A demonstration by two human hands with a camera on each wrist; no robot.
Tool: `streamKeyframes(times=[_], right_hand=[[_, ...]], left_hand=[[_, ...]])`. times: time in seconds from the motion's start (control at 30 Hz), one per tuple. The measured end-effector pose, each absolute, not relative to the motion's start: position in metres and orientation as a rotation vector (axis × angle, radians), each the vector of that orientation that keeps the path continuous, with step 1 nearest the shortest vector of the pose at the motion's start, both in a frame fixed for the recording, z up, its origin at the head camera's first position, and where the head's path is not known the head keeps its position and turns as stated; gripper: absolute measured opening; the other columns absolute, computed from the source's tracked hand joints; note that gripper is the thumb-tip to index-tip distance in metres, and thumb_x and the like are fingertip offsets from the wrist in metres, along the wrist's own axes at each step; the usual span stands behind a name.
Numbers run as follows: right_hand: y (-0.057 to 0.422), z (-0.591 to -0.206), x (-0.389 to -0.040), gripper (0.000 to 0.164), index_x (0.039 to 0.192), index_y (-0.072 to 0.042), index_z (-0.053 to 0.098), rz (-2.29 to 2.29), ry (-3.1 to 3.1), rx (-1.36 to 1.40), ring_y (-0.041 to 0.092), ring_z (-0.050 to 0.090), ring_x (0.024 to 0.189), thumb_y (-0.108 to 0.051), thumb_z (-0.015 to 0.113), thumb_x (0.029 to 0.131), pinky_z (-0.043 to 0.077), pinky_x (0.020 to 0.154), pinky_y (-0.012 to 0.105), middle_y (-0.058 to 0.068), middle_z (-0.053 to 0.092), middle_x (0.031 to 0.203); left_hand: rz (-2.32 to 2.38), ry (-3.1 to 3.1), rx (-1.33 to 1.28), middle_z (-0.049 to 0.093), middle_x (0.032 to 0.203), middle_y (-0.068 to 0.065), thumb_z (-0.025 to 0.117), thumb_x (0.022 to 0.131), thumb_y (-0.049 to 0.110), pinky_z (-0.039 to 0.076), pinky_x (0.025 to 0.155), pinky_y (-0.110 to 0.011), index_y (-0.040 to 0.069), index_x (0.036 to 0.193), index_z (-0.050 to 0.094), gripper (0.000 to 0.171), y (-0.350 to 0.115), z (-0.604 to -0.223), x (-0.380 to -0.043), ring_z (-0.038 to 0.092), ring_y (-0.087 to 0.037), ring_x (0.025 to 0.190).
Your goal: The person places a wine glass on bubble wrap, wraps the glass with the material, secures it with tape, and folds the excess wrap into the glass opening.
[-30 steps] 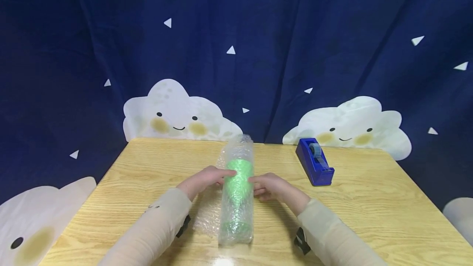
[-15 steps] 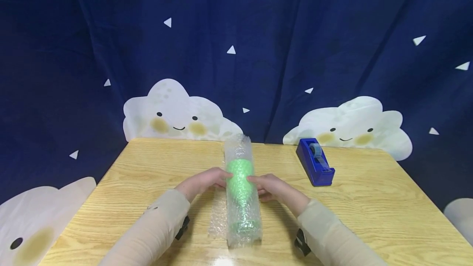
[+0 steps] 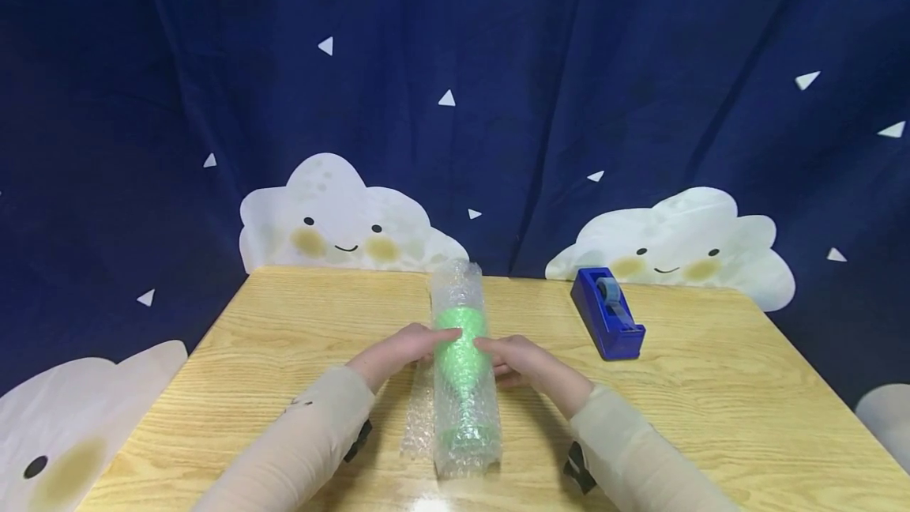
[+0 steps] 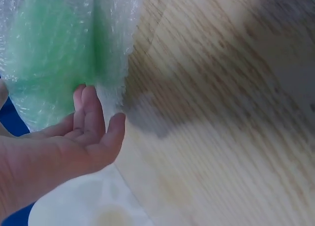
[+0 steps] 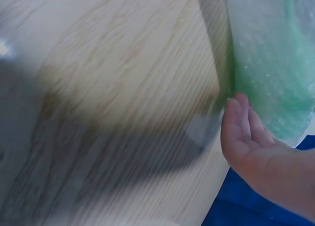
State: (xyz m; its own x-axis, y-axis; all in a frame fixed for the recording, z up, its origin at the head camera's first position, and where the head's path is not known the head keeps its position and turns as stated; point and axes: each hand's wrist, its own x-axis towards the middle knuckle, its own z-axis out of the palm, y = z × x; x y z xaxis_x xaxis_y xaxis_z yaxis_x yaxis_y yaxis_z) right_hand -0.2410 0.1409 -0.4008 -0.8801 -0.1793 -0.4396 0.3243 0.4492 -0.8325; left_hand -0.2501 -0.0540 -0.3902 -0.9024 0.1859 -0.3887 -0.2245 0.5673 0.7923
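Note:
A green object [image 3: 460, 362] shows through the bubble wrap [image 3: 456, 283] rolled around it; the roll lies lengthwise at the middle of the table, and the wrap hides the object's details. From the left side my left hand [image 3: 410, 344] holds the roll, thumb laid over the top. My right hand [image 3: 522, 358] grips the opposite side, its thumb on the upper surface too. In the left wrist view, bent fingers [image 4: 88, 110] touch the wrap's side. The right wrist view has the fingertips [image 5: 235, 108] against the wrap near the tabletop. A loose flap of wrap sticks out at the lower left.
A blue tape dispenser [image 3: 607, 314] with a roll of clear tape stands on the wooden table [image 3: 711, 401], right of the roll. Behind the table's far edge hangs a dark blue curtain [image 3: 498, 101] printed with clouds and triangles.
The bubble-wrapped roll has turned slightly and its near end has shifted right. Less of the loose flap shows at the left. Both hands stay on its sides, with the left thumb shifting a little.

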Motion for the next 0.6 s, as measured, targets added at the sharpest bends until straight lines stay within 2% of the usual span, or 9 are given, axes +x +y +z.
streamKeyframes(times=[0.1,0.23,0.43,0.6], right_hand=[[0.1442,-0.4018,-0.2410,0.059,0.124,0.008,0.053,-1.451,2.226,0.138,0.019,0.066,0.091,-0.041,0.050,0.093,0.054,0.080,0.038,0.019,0.068,0.109],[0.1467,-0.4021,-0.2418,0.060,0.125,0.008,0.052,-1.455,2.219,0.156,0.018,0.066,0.090,-0.043,0.050,0.093,0.054,0.078,0.036,0.017,0.068,0.107],[0.1469,-0.4008,-0.2416,0.062,0.126,0.008,0.051,-1.459,2.202,0.162,0.016,0.066,0.088,-0.043,0.053,0.091,0.054,0.075,0.033,0.017,0.069,0.107],[0.1478,-0.4009,-0.2406,0.058,0.123,0.006,0.053,-1.465,2.202,0.188,0.014,0.066,0.083,-0.041,0.055,0.090,0.054,0.072,0.032,0.014,0.071,0.102]], left_hand=[[1.322,2.338,-0.019,0.060,0.119,-0.020,0.058,0.086,0.047,0.038,0.103,-0.049,-0.010,0.129,0.047,0.073,-0.0544,-0.3919,-0.2520,0.059,-0.028,0.104],[1.387,2.249,0.039,0.063,0.116,-0.025,0.054,0.090,0.039,0.031,0.109,-0.054,-0.012,0.132,0.042,0.067,-0.0567,-0.3935,-0.2540,0.064,-0.032,0.104],[1.405,2.183,0.081,0.062,0.118,-0.025,0.048,0.093,0.034,0.027,0.111,-0.054,-0.007,0.129,0.048,0.054,-0.0586,-0.3921,-0.2537,0.062,-0.034,0.109],[1.438,2.118,0.052,0.058,0.122,-0.027,0.045,0.093,0.031,0.029,0.111,-0.052,-0.006,0.133,0.044,0.054,-0.0590,-0.3930,-0.2522,0.058,-0.037,0.113]])
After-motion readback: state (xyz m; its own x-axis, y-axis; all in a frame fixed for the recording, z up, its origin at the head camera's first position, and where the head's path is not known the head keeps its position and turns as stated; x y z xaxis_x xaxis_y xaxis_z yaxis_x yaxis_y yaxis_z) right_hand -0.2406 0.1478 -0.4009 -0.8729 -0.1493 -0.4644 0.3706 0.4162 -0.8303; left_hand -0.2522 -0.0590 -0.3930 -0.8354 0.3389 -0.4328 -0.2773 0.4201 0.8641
